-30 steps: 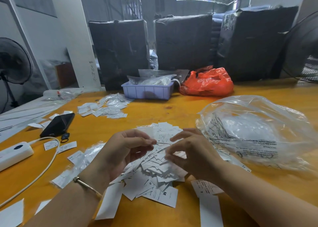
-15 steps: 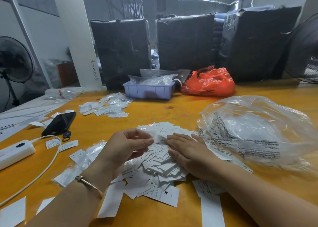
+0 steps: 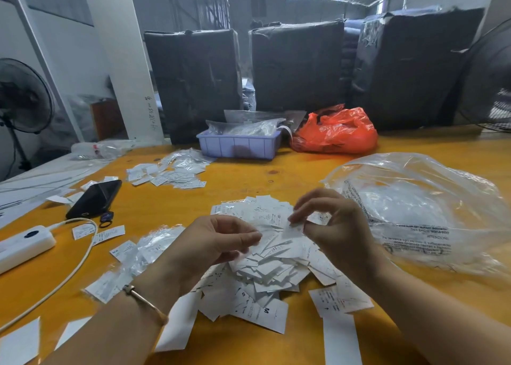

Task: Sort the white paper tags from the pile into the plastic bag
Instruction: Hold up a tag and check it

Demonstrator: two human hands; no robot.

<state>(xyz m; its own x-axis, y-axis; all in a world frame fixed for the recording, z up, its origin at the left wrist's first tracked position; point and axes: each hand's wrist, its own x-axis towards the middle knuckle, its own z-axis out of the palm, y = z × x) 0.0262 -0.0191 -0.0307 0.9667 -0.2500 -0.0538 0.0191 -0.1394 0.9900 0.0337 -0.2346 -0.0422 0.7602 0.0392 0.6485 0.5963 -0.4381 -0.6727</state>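
A pile of white paper tags [image 3: 265, 268] lies on the orange table in front of me. My right hand [image 3: 334, 232] is raised just over the pile's right side and pinches a white tag [image 3: 294, 229] between thumb and fingers. My left hand [image 3: 215, 243] hovers over the pile's left side with curled fingers holding a few tags. A large clear plastic bag [image 3: 423, 212] with printed warning text lies puffed up to the right of the pile.
A black phone [image 3: 95, 198], a white power strip [image 3: 23, 244] and its cable [image 3: 74, 265] lie at the left. Another heap of tags [image 3: 168, 172], a lilac tray [image 3: 239, 145] and a red bag [image 3: 336, 132] sit farther back. Black wrapped bales stand behind the table.
My right hand lay flat on the pile half a second ago; it has since lifted with a tag pinched. My left hand stayed over the pile's left side.
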